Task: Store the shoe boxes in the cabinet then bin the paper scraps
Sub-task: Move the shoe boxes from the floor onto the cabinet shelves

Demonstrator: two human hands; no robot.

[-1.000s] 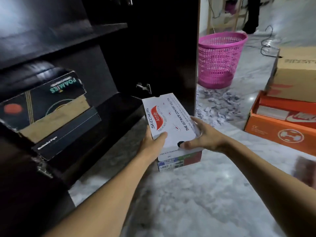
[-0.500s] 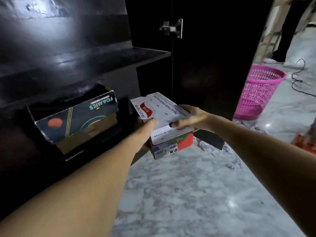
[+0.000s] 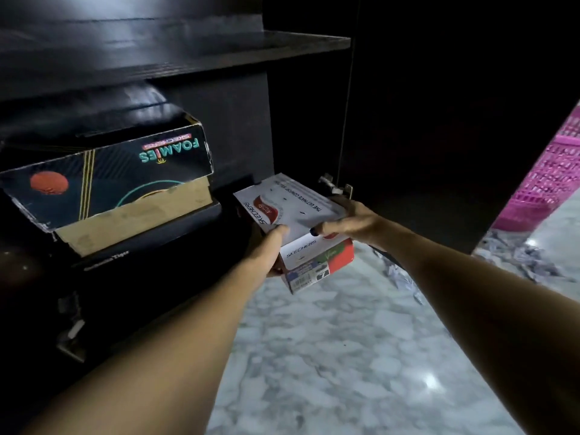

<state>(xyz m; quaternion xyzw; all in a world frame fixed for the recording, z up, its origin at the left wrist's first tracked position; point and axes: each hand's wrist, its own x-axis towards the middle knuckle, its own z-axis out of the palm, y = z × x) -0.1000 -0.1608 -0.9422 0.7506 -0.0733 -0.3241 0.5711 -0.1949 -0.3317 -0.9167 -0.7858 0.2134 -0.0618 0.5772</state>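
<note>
Left hand [image 3: 266,250], right hand [image 3: 350,221] grip rectangular cardboard shoe box [image 3: 293,206] (glossy white).

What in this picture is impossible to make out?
All in the head view.
1. Contents of the white Skechers box: its lid covers them.
2. Pink basket: cut off by the right edge and the cabinet door; inside unseen.
3. Lettering on the black box under the Foamies box: dark, blurred.
4. Fingers of the left hand: hidden beneath the box, which the right hand also grips.
</note>
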